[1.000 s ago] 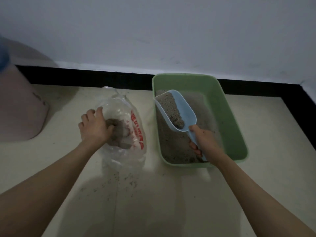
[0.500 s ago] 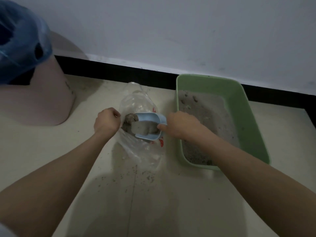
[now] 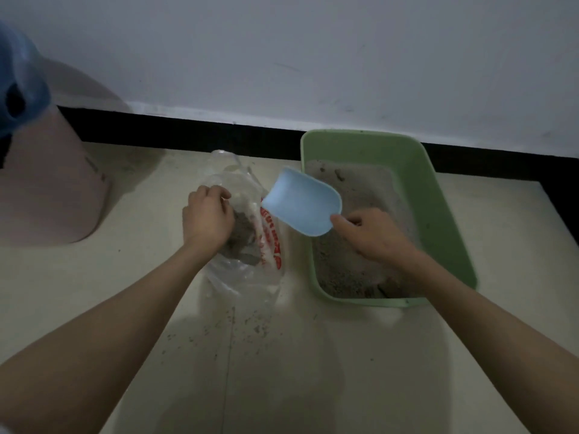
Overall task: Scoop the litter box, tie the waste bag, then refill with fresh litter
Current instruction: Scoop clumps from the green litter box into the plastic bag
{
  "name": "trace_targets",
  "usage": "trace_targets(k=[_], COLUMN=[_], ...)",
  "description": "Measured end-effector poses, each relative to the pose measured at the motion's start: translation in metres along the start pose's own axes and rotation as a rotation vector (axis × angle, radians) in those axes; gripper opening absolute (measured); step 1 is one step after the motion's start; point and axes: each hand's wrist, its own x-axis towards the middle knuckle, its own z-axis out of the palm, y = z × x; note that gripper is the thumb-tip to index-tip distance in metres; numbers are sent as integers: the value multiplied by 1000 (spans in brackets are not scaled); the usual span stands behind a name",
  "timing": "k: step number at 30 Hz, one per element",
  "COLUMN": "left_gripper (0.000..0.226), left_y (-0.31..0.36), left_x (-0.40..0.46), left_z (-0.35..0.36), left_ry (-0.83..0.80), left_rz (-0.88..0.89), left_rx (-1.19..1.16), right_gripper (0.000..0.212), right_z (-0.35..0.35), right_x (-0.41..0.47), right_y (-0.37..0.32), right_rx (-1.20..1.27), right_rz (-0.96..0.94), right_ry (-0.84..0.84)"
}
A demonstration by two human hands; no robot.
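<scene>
The left hand (image 3: 208,216) sits at the mouth of the clear plastic waste bag (image 3: 247,239), its fingers curled over the bag's near-left edge, so its grip pinches the plastic and keeps the opening up. The bag lies on the pale floor (image 3: 282,371), just left of the green litter box (image 3: 445,195), with red lettering down its right side and a dark grey clump of scooped litter (image 3: 242,236) visible through the film beside the left hand.

The right hand (image 3: 372,234) hangs above the near part of the litter box. Its grip is curled around the handle of the light blue scoop (image 3: 302,203); the handle itself is hidden under the fingers. The scoop is in the air, tilted, with its smooth underside facing the camera and its open lip pointing up and left, between the bag's right edge and the box's left wall. Whether anything is inside it cannot be told from this side.

The litter box stands against the black skirting, close to the bag, and holds a layer of grey litter (image 3: 354,189) with a few darker bits near the far end.

Loose grains (image 3: 250,324) are scattered on the floor in front of the bag. At the far left stands a pinkish bin (image 3: 53,189) lined with a blue bag (image 3: 18,89), well apart from both hands.
</scene>
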Motion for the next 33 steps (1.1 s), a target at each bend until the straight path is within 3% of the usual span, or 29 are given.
trace_targets(k=[4,8,13,22,28,33], left_gripper=[33,49,50,47,45,44], left_y=[39,69,89,112,110,109], left_x=[-10,-14,-10,-12,-14,-14], left_z=[23,55,82,114,120,122], left_ry=[-101,-331,-391,-219,-145,-128], left_rz=[98,195,135,-2,19,38], left_rx=[-75,-44,-4,-199,-160,-116], right_gripper=[42,38,40,38,39,32], right_z=[-19,-25,-15,15,27,36], right_x=[2,19,47,115,138,138], right_y=[38,71,85,65,59,69], right_rx=[469,494,467,630,788,726], right_rz=[292,441,529,555,597,551], right_ry=[39,83,-42,-104,-70,34])
